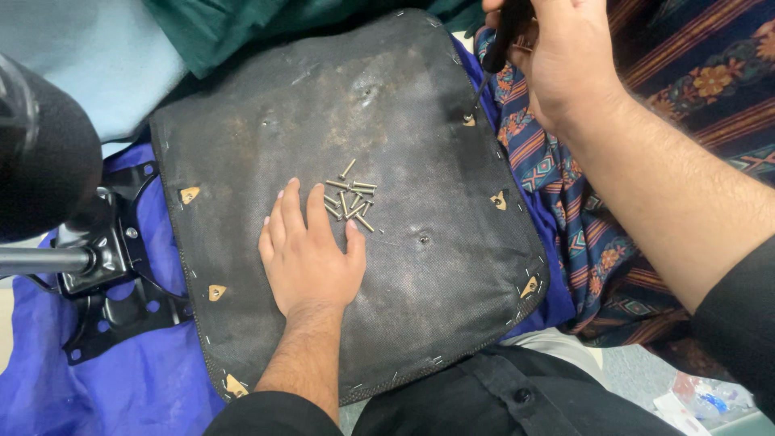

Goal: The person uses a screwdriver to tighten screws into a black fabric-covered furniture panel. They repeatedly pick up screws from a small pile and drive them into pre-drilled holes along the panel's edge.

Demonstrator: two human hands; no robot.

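Note:
An upturned chair seat point(387, 97) covered in black fabric lies in front of me. My left hand point(311, 254) rests flat on it, palm down, fingers together, right beside a small heap of several brass screws point(351, 198). My right hand point(557, 60) grips a black-handled screwdriver point(502, 36) at the seat's far right edge. Its tip sits on a screw point(468, 119) in the seat.
A black metal chair bracket point(113, 266) with a silver rod point(40, 261) lies on blue cloth point(121, 387) at the left. A black padded chair part point(40, 153) is at the far left. Patterned striped fabric point(686, 81) covers the right.

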